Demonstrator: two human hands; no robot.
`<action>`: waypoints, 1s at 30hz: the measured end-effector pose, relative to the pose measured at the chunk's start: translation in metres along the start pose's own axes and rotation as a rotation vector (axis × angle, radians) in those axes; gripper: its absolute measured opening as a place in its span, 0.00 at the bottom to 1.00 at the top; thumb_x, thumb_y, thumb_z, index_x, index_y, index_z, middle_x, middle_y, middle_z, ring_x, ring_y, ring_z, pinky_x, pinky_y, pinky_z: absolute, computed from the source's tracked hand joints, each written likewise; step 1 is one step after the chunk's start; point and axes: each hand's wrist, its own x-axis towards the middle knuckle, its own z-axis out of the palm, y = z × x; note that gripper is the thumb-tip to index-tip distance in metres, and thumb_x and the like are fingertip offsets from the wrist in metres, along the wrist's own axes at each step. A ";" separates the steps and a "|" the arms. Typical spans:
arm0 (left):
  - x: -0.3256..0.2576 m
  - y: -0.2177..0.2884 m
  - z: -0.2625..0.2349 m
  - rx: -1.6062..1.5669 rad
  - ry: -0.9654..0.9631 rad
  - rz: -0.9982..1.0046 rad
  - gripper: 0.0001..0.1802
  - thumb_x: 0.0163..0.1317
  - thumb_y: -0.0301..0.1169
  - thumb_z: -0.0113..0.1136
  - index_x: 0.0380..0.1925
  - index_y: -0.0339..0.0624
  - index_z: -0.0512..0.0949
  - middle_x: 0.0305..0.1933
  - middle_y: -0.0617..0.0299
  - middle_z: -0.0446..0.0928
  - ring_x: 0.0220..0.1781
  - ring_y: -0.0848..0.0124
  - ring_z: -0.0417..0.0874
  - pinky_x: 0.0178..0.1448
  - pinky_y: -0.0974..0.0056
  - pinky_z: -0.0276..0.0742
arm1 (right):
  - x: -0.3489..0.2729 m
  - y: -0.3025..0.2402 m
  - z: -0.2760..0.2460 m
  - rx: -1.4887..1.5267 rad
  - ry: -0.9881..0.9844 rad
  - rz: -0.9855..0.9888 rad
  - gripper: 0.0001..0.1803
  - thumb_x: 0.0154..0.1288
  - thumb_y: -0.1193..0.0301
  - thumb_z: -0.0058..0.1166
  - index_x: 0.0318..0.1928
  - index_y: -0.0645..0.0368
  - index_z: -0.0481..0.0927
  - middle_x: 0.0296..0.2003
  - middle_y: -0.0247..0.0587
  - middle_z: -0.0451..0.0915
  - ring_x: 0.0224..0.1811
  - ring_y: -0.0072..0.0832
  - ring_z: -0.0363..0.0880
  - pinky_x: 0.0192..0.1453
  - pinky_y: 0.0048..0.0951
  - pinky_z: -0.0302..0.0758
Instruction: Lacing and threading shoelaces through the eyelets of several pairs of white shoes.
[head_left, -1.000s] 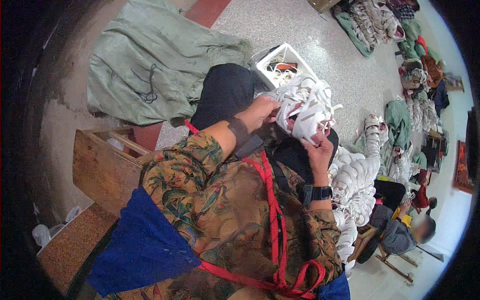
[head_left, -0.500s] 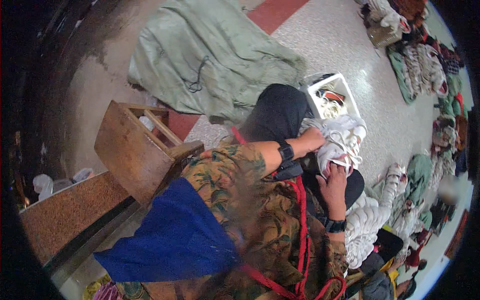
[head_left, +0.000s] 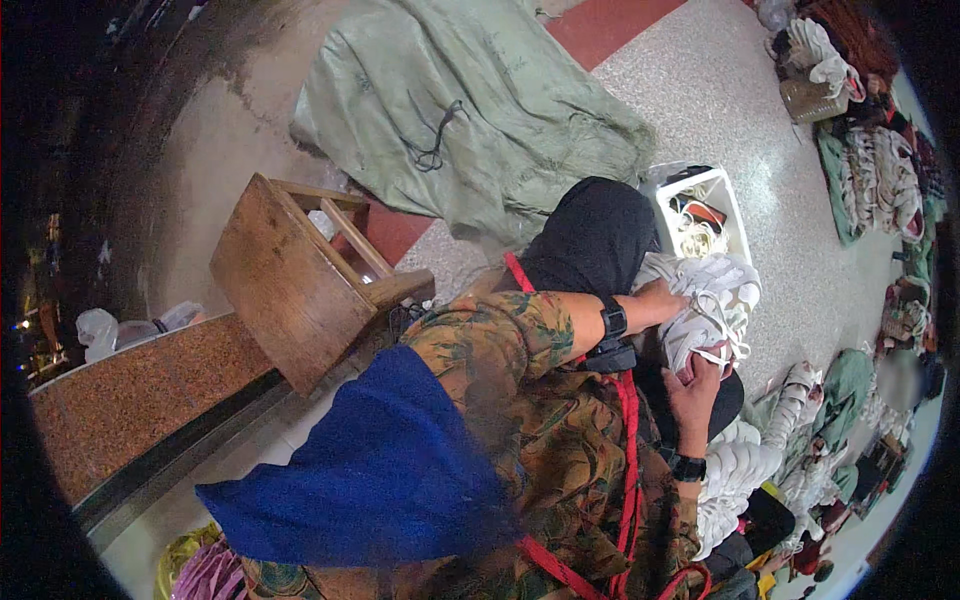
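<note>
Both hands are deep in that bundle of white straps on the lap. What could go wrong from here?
1. The white strap bundle looks looped and tangled; the left hand and right hand pulling it apart might knot it tighter.
2. It sits on the edge of the dark cloth, so loose pieces could slide to the floor.
3. They might mix into the white pile beside the knee.

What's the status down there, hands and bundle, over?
Left hand and right hand both gripping white strap bundle. White basket just beyond. Nothing blocking.
</note>
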 end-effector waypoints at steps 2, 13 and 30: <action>0.014 -0.018 0.006 -0.007 0.028 -0.038 0.24 0.55 0.38 0.57 0.44 0.28 0.74 0.44 0.46 0.77 0.46 0.62 0.77 0.51 0.60 0.70 | 0.000 -0.011 0.002 0.085 0.101 -0.057 0.24 0.39 0.73 0.65 0.40 0.67 0.74 0.35 0.51 0.74 0.40 0.48 0.72 0.47 0.38 0.67; -0.022 0.021 -0.019 0.066 0.044 0.014 0.23 0.48 0.39 0.60 0.37 0.29 0.76 0.33 0.46 0.79 0.34 0.60 0.80 0.39 0.59 0.73 | 0.003 -0.010 -0.011 0.164 -0.145 0.267 0.20 0.48 0.68 0.64 0.34 0.67 0.68 0.31 0.46 0.70 0.35 0.39 0.67 0.43 0.35 0.66; 0.120 -0.043 -0.472 -0.062 0.690 0.037 0.08 0.51 0.28 0.58 0.33 0.43 0.75 0.26 0.67 0.72 0.24 0.75 0.72 0.23 0.68 0.67 | -0.008 0.050 0.004 0.035 -0.194 0.387 0.32 0.49 0.67 0.66 0.51 0.68 0.66 0.50 0.50 0.65 0.51 0.38 0.66 0.56 0.32 0.63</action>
